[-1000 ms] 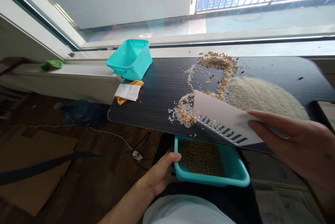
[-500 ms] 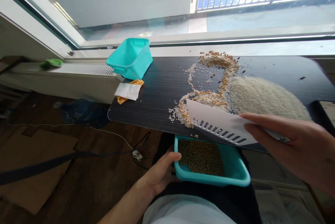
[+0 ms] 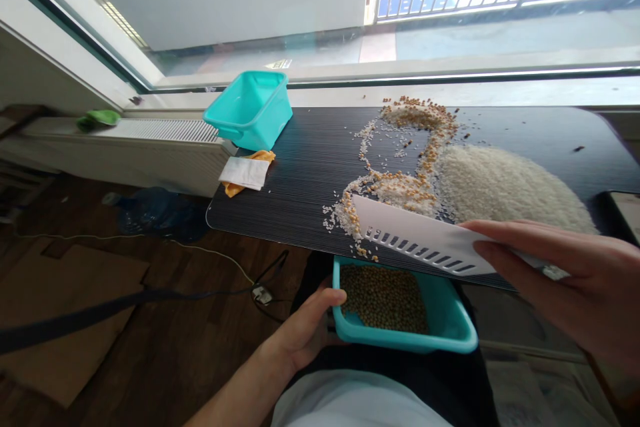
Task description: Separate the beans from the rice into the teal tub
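My left hand (image 3: 316, 320) grips the left end of a turquoise basin (image 3: 400, 340), thumb over its rim, just below the table's front edge. Inside lie many brownish-green, pea-like grains (image 3: 390, 297). My right hand (image 3: 560, 274) is closed on a flat white plastic scraper (image 3: 425, 230) with a row of slots along its lower edge. The scraper's far end touches a mix of white rice and yellow peas (image 3: 405, 192) near the front edge. A few peas and rice grains (image 3: 367, 254) lie at the edge, above the basin.
A large rice heap (image 3: 505, 180) covers the right of the dark table (image 3: 310, 180). A second turquoise basin (image 3: 250, 110) stands at the back left. A folded white cloth (image 3: 244, 172) lies on an orange one near the left edge. A dark-framed object (image 3: 620, 214) sits far right.
The scraper has moved slightly toward me and the front edge, drawing several peas and rice grains with it. My left hand and its basin have stayed nearly still.
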Action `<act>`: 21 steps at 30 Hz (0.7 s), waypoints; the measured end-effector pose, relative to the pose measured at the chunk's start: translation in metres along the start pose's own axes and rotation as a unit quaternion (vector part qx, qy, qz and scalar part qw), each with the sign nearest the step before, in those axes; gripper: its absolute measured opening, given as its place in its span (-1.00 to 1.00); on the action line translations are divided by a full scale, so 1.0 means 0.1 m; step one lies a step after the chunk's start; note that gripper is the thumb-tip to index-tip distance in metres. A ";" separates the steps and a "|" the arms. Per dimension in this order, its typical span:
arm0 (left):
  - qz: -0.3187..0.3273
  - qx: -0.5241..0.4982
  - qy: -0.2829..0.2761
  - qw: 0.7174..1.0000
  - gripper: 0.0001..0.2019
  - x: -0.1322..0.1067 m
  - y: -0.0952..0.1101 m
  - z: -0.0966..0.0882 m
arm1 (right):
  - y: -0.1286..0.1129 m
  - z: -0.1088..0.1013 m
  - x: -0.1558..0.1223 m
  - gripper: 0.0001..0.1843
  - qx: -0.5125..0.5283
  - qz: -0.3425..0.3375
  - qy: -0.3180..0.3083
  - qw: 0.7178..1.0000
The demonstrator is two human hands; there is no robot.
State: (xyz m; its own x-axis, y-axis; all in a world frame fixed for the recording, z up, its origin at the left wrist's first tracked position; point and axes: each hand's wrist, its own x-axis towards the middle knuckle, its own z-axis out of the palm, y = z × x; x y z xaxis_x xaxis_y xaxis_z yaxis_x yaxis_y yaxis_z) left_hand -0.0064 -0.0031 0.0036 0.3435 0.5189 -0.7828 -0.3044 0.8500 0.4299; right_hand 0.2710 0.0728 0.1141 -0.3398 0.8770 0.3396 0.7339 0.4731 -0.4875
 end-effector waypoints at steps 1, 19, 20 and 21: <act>-0.001 -0.002 0.000 1.000 -0.40 0.00 0.00 0.00 | 0.01 -0.01 -0.02 -0.77 -0.007 0.003 0.003 1.000; 0.002 0.009 -0.008 1.000 -0.43 0.00 -0.01 -0.01 | 0.01 -0.06 -0.18 -0.79 -0.011 -0.003 -0.010 1.000; 0.003 0.009 -0.007 1.000 -0.43 0.00 -0.01 -0.01 | 0.00 -0.05 -0.15 -0.78 -0.009 -0.001 -0.012 1.000; 0.004 0.009 -0.007 1.000 -0.43 0.00 -0.01 -0.01 | -0.01 -0.03 -0.13 -0.78 -0.006 0.001 -0.015 1.000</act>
State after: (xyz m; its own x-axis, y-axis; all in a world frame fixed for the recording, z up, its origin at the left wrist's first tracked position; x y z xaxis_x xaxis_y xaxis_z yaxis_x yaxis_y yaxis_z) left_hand -0.0072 -0.0038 0.0026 0.3542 0.5265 -0.7729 -0.2913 0.8475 0.4438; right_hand 0.2769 0.0609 0.1126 -0.3562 0.8799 0.3146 0.7408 0.4711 -0.4789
